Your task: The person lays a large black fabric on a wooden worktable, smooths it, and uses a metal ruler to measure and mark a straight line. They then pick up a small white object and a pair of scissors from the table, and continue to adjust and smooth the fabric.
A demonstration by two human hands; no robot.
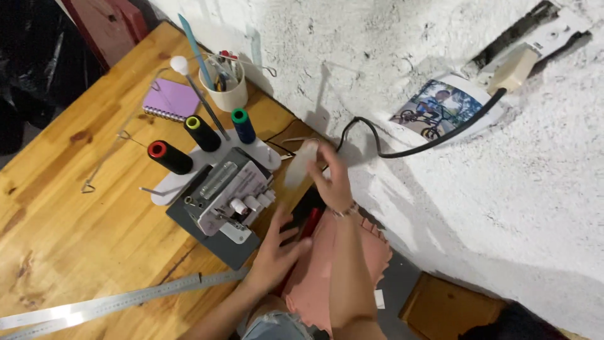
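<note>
- Lying along the near edge of the wooden counter (56,208), at far left, is a long metal ruler (107,305), running from the left border toward the person's forearm.
- Farther back on the counter sits a purple spiral notebook (170,99), with bent thin wire thread guides (107,157) lying loose on the wood nearer the left edge.
- Three thread cones stand in a row on a white stand: a red-topped cone (168,156), a yellow-topped cone (201,131) and a green-topped cone (243,124).
- Behind them, near the wall edge of the counter, a white cup (229,94) holds pens and small tools.
- A small white-and-grey serger machine (229,195) sits on a dark grey mat (220,242), just in front of the cones.
- The left hand (277,249) lies flat with fingers spread, gripping nothing, pressing on pink fabric (314,271) at the machine's right side; the fabric has a scalloped edge and hangs past the counter's edge over the lap.
- The right hand (330,176) is raised above the fabric, fingers closed around a pale, blurred, oblong thing (301,165); what it is cannot be told.
- At right, a black cable (415,148) runs over the rough white wall (491,208) to a plug, crossing a printed photo (437,108).
</note>
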